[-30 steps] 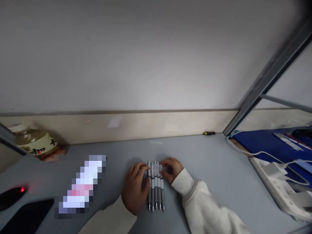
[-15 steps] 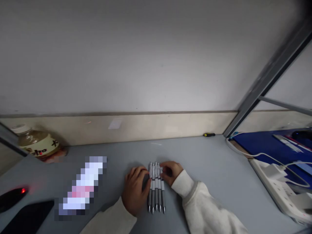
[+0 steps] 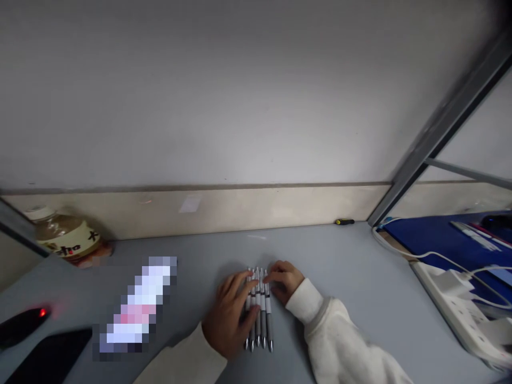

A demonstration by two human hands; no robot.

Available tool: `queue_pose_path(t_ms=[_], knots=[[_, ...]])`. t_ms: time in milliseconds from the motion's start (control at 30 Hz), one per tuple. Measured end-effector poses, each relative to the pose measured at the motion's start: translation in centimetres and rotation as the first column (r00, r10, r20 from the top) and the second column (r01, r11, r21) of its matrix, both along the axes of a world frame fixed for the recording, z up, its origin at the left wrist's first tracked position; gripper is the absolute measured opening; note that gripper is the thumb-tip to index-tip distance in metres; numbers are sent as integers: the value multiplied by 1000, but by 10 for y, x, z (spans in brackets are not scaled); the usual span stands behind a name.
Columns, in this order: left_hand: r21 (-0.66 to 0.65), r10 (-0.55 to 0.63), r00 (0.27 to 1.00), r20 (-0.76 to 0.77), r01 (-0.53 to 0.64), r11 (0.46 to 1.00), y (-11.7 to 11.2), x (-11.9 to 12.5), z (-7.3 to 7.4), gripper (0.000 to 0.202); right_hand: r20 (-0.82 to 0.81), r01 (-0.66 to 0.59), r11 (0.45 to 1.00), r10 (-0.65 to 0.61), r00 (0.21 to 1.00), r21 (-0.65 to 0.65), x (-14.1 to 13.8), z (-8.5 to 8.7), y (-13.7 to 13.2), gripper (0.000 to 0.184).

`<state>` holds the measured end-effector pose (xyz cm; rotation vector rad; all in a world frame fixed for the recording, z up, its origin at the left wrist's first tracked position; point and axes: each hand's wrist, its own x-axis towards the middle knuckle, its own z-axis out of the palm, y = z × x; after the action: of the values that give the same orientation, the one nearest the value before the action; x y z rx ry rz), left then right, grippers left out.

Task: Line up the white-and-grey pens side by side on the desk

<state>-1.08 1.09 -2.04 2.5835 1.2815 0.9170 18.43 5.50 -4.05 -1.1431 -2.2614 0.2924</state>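
Note:
Several white-and-grey click pens (image 3: 263, 304) lie side by side on the grey desk, their silver tips toward me. My left hand (image 3: 232, 312) rests over the left side of the row, fingers spread, its thumb and fingertips across the pens at the left. At the upper right end of the row, my right hand (image 3: 286, 281) reaches in with its index finger at the clicker end of the rightmost pen. That hand's thumb sits lower, apart from the index finger, and its other fingers are bent. Neither hand lifts a pen.
Left of the pens lies a blurred-out bright rectangle (image 3: 138, 304), with a mouse (image 3: 24, 325) glowing red and a dark flat object (image 3: 52, 354) beyond. A drink bottle (image 3: 68, 237) stands at back left. A yellow-black tool (image 3: 344, 222) lies by the wall; a power strip (image 3: 460, 314) is at right.
My left hand has moved right, from beside the row to over its left pens. My right hand has raised its index finger over the rightmost pen's top. The pens remain in a row.

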Motion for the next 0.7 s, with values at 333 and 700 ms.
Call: queue_pose_path(t_ms=[333, 700], knots=[[-21, -100, 981, -167, 98, 995, 0, -2, 1, 37, 18, -4, 990, 1, 1000, 144, 1, -12, 5, 37], [-35, -46, 994, -100, 43, 998, -1, -3, -4, 30, 306, 8, 1000, -10, 952, 10, 21, -2, 0, 29]])
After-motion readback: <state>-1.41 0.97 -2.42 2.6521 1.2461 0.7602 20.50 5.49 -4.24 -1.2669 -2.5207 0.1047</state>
